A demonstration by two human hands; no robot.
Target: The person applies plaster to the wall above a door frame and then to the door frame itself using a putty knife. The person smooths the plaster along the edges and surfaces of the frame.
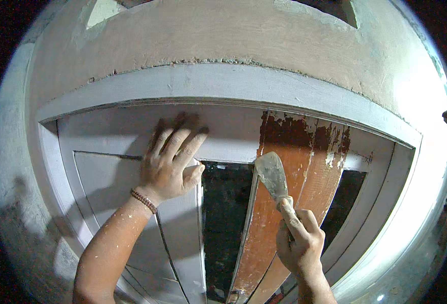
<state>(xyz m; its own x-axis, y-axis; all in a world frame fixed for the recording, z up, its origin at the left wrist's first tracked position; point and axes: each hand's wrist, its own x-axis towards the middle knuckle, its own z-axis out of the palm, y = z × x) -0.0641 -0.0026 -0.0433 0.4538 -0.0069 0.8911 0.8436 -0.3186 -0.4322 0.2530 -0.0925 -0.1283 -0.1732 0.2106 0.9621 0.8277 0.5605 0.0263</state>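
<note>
My right hand (pixel 300 237) is closed around the handle of a scraper (pixel 272 175), its index finger stretched along the tool toward the blade. The wide, smeared blade points up and rests at or close to the left edge of a bare orange-brown strip (pixel 279 202) of the door. Ragged dark brown and pale paint remnants mark the top of that strip. My left hand (pixel 170 159) lies open against the pale grey painted door (pixel 112 177), fingers spread upward, with a beaded bracelet at the wrist. Its fingertips are dark and slightly blurred.
A pale frame (pixel 223 83) surrounds the door, below a rough plastered wall (pixel 203 40) with openings at the top. Dark glass panels (pixel 226 218) flank the stripped strip. Bright light falls on the wall at the right; my arm's shadow lies on the left.
</note>
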